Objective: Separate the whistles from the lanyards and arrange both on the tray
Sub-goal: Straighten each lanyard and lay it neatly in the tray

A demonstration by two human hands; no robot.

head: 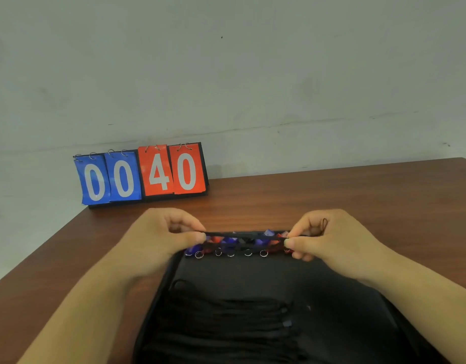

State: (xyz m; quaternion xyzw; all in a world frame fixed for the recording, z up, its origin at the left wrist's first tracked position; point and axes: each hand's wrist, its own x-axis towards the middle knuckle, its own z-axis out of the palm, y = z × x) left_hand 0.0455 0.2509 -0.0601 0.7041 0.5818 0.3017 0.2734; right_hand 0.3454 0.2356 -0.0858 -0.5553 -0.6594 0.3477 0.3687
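Both hands are raised just above the far end of a black tray [252, 274] on a brown table [358, 195]. The left hand [161, 237] pinches one end of a black lanyard [242, 235] between thumb and forefinger, the other fingers curled in. The right hand [329, 240] pinches the other end the same way, with a small loop of cord [324, 224] sticking up over its knuckles. The lanyard runs taut and level from one hand to the other.

Directly beneath that stretched cord, between the two hands, lies a row of red and blue whistles [237, 244] along the tray's far edge, with their small metal rings [263, 254] pointing toward the person. Whether the held lanyard is already free of a whistle cannot be told; the cord and the row overlap here. Nearer the person, below the wrists, a pile of black cords [226, 319] already lies in the tray, hard to make out against the dark lining.

The lanyard looks light, limp and thin, so it will likely sag or tangle once tension goes; holding it by both ends, as now, seems the surest way to lay it straight. The whistles look like small hard plastic, light and easily knocked out of line, and are probably best taken by the body, not the ring.

Beyond the left hand a flip scoreboard [142, 174] stands against the wall.
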